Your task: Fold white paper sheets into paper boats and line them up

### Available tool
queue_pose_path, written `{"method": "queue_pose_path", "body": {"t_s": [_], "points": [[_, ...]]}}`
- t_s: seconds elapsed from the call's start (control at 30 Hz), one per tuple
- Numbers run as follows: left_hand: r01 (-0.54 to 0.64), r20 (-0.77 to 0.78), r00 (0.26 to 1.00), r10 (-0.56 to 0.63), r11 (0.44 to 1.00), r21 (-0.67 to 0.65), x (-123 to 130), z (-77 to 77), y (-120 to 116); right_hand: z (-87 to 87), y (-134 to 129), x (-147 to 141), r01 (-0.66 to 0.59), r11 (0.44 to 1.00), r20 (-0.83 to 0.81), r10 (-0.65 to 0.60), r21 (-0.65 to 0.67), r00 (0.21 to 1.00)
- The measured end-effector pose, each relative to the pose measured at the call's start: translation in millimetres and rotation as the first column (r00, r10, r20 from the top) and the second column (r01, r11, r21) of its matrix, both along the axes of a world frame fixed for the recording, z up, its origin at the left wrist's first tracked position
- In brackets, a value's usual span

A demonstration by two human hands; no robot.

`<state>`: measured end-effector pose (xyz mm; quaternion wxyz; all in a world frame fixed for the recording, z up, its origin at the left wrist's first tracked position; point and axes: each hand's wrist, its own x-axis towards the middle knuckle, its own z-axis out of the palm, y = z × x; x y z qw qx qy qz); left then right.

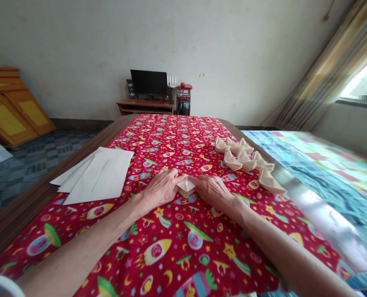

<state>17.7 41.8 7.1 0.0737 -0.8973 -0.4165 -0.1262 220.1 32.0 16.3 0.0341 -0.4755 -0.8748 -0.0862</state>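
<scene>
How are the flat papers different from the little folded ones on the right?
The flat papers lie overlapping, but the folded papers poke up in puffy, pointy shapes. The flat papers look bigger and whiter; the folded papers look smaller and creamier. Both are on the table.

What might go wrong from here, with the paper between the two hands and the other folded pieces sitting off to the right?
The left hand and right hand work at opposite sides of the small folded paper; uneven pressure might skew or crease it.

The patterned red cloth lies under both, so a tug on it could disturb the work.

The nearest finished-looking folded piece sits beyond the right forearm; an outward sweep might knock it.
</scene>
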Motion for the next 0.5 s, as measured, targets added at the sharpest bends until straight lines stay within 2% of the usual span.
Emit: {"method": "queue_pose_path", "body": {"t_s": [0.23,0.5], "points": [[0.022,-0.099,0.995,-0.022,1.000,0.007,0.8,-1.3,1.3,2.4,0.6,6.7,-0.063,0.997,0.060,0.061,0.038,0.996],[0.083,-0.056,0.995,-0.081,0.995,0.047,-2.0,1.5,-1.7,1.5,1.7,7.9,-0.073,0.997,0.045,0.072,0.023,0.996]]}}
